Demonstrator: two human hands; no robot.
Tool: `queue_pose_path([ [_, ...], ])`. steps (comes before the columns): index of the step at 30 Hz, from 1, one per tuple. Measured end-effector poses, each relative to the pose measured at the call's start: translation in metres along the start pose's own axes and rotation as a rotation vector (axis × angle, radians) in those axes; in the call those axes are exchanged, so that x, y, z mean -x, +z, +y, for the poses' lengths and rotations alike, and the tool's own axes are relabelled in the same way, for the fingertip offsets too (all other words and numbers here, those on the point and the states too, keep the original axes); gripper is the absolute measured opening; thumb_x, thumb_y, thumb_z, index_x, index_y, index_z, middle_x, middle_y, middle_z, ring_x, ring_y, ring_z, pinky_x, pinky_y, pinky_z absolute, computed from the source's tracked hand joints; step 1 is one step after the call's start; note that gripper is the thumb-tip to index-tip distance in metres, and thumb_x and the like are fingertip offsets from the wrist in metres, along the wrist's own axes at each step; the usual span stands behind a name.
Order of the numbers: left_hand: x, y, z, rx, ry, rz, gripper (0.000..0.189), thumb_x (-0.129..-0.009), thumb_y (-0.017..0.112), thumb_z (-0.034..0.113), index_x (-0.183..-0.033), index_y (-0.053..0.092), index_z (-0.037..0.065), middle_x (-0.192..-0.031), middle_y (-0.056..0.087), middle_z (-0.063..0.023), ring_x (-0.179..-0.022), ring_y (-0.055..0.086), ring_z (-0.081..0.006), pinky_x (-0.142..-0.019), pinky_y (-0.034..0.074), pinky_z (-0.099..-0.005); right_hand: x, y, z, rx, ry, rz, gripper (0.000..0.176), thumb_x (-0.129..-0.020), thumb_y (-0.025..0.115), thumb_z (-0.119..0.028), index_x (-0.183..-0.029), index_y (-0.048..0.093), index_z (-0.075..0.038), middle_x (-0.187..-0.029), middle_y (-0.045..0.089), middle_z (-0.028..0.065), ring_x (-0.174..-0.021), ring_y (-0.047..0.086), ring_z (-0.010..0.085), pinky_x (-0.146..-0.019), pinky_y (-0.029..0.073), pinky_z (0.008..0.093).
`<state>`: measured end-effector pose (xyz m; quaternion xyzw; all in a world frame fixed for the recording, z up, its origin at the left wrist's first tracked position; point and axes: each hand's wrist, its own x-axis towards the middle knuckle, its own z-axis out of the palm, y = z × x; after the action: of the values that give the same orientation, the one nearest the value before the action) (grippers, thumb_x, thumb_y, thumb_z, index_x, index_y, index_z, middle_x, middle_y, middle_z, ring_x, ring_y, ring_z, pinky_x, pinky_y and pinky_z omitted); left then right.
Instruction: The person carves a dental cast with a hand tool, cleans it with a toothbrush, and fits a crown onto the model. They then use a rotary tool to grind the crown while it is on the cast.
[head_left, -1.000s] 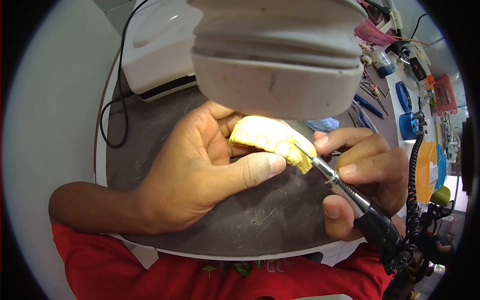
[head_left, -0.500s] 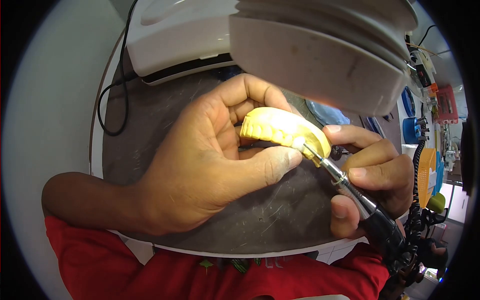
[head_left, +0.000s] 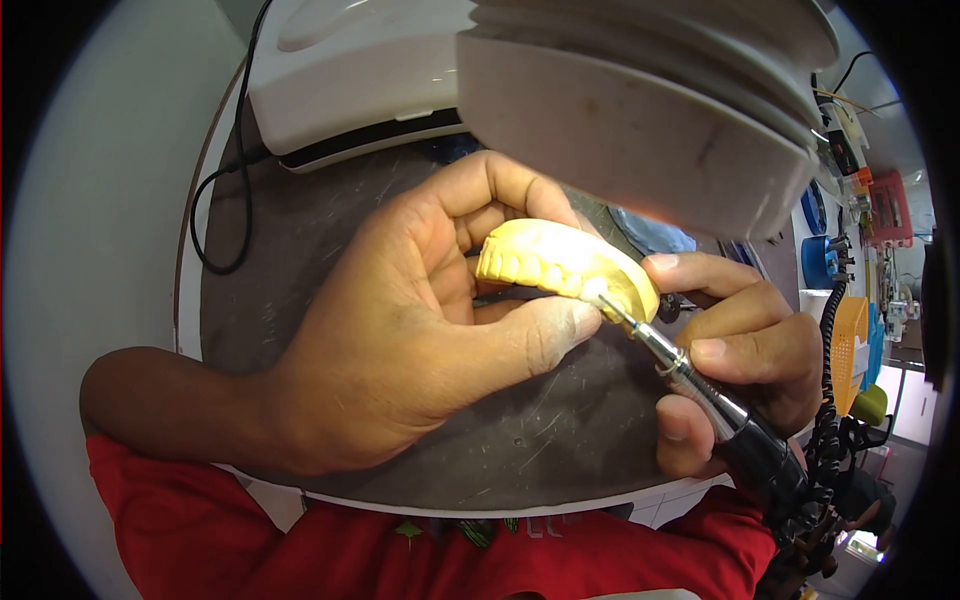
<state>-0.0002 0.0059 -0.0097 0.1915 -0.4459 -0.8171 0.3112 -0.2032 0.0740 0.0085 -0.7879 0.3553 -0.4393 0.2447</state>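
Observation:
A yellow dental cast (head_left: 528,258) with a row of moulded teeth is gripped in my left hand (head_left: 420,330). The thumb presses along its near side, and the other fingers curl behind it. My right hand (head_left: 750,345) holds a rotary handpiece (head_left: 715,405), silver at the front and black at the rear. Its thin bit points up and left, at a pale white tooth (head_left: 593,287) near the cast's right end. Whether the bit touches the tooth is hard to tell in the glare. The right index fingertip rests by the cast's right edge.
A large pale lamp or hood (head_left: 640,110) overhangs the hands. Behind on the left stands a white device (head_left: 360,80) with a black cable (head_left: 245,215). A blue piece (head_left: 650,230) lies behind the cast, and an orange basket (head_left: 850,335) stands at right.
The cast has tilted slightly in my left hand. The handpiece has shifted a little up and left, its bit now nearer the top of the white tooth. Both grips stay the same.

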Motion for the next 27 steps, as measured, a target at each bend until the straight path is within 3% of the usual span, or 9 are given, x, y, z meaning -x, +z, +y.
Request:
queue_pose_path([
  [13, 0.001, 0.0016, 0.0032, 0.014, -0.033, 0.02, 0.023, -0.082, 0.059, 0.001, -0.1, 0.044, 0.002, -0.103, 0.054, -0.0105, -0.1, 0.056, -0.0155, -0.09, 0.044, -0.0283, 0.0016, 0.0056, 0.0037, -0.028, -0.033, 0.097, 0.033, -0.08, 0.07, -0.018, -0.099, 0.049, -0.002, -0.075, 0.055, 0.0114, -0.096, 0.058, 0.0345, -0.085, 0.048, 0.0418],
  [21, 0.0009, 0.002, 0.0042, 0.008, -0.042, 0.023, 0.023, -0.082, 0.059, 0.001, -0.099, 0.044, 0.002, -0.102, 0.054, -0.0105, -0.099, 0.056, -0.0152, -0.089, 0.043, -0.0279, -0.0001, 0.0011, 0.0028, 0.013, -0.054, 0.02, 0.034, -0.08, 0.07, -0.018, -0.1, 0.048, -0.002, -0.075, 0.055, 0.0114, -0.095, 0.058, 0.0341, -0.085, 0.048, 0.042],
  [25, 0.0004, 0.0014, 0.0027, 0.008, -0.034, 0.019, 0.023, -0.082, 0.059, 0.002, -0.098, 0.044, 0.002, -0.101, 0.054, -0.0105, -0.098, 0.056, -0.0149, -0.088, 0.043, -0.0276, 0.0009, 0.0033, 0.0042, -0.018, -0.05, 0.078, 0.034, -0.08, 0.07, -0.018, -0.1, 0.048, -0.002, -0.075, 0.055, 0.0116, -0.095, 0.058, 0.0342, -0.085, 0.048, 0.042],
  [27, 0.0005, 0.0013, 0.003, 0.008, -0.036, 0.016, 0.023, -0.082, 0.059, 0.002, -0.098, 0.044, 0.002, -0.101, 0.055, -0.0106, -0.098, 0.056, -0.0149, -0.089, 0.043, -0.0277, -0.0012, -0.0009, 0.0024, 0.013, -0.052, -0.006, 0.034, -0.08, 0.07, -0.018, -0.099, 0.047, -0.002, -0.075, 0.055, 0.0121, -0.096, 0.058, 0.0344, -0.085, 0.048, 0.0419],
])
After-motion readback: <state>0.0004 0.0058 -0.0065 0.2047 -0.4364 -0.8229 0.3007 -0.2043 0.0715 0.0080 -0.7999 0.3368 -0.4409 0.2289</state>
